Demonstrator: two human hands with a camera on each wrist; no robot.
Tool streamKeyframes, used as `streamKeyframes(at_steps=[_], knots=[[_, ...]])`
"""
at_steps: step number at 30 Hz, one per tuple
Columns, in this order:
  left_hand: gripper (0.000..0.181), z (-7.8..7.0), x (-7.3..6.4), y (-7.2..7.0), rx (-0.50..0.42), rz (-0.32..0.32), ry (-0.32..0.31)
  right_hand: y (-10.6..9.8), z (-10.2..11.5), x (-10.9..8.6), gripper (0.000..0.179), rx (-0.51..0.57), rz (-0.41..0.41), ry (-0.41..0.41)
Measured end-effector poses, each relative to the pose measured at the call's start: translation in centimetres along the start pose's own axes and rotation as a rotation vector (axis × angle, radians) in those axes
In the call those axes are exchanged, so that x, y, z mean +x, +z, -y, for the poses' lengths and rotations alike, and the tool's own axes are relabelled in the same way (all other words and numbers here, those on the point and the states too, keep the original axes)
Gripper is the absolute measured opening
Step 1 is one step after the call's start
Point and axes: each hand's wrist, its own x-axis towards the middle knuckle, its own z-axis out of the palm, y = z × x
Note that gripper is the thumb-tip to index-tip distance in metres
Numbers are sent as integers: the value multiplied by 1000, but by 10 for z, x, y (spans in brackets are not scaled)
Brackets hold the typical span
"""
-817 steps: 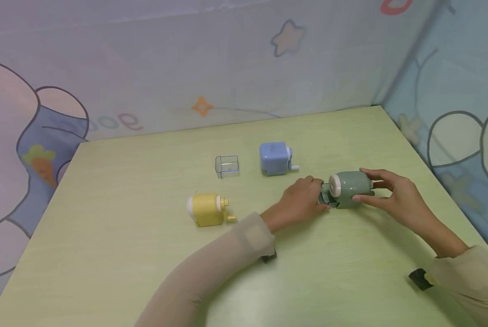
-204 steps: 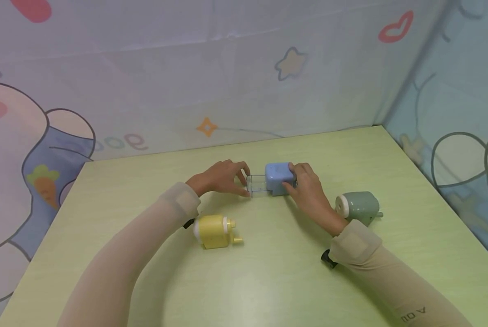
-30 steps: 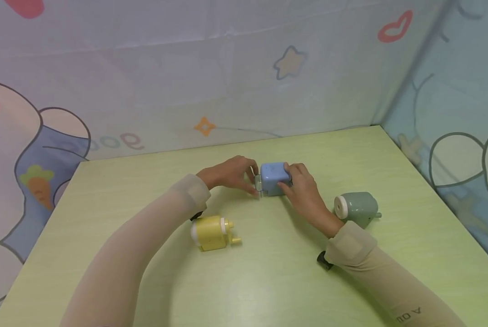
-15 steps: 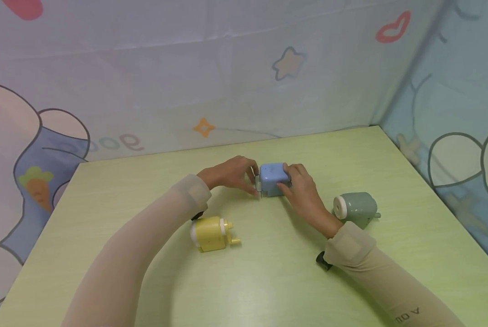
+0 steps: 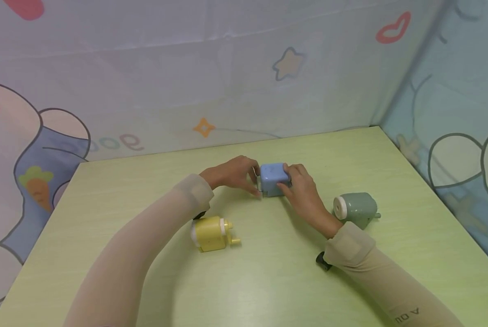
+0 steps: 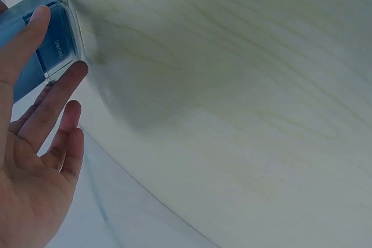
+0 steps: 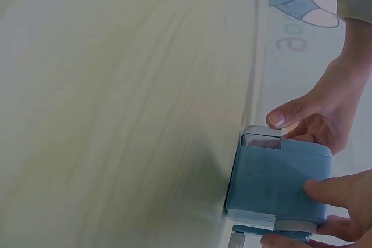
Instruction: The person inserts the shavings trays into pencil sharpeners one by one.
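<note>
On the table, the blue crank pencil sharpener stands upright. My right hand grips its crank side, thumb and fingers on opposite faces of the body. My left hand pinches the clear shavings drawer between thumb and fingers at the sharpener's left end. Most of the drawer sits inside the body; in the right wrist view a short clear end sticks out, with the left thumb beside it. The left wrist view shows the thumb and index fingertip at the edges of the clear drawer front.
A yellow crank sharpener stands in front of my left wrist, close to the sleeve. To the right stands a green sharpener, near my right forearm. A patterned cloth backdrop rises behind the table's far edge.
Earlier both hands held the green sharpener and its drawer; later they moved to the blue one. Its clear drawer has slid rightward into the body, with a slight further shift in the last half second.
</note>
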Motion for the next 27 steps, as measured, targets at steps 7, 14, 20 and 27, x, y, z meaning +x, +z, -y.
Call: streamKeyframes(at_steps=[7, 14, 20, 27], knots=[[57, -1, 2, 0, 0, 3, -5, 0, 0, 0, 54, 17, 17, 10], [56, -4, 5, 0, 16, 7, -18, 0, -1, 0, 54, 15, 15, 11], [58, -6, 7, 0, 26, 14, -24, 0, -1, 1, 54, 18, 12, 15], [57, -9, 9, 0, 19, 17, -33, -1, 0, 0, 54, 21, 17, 25]])
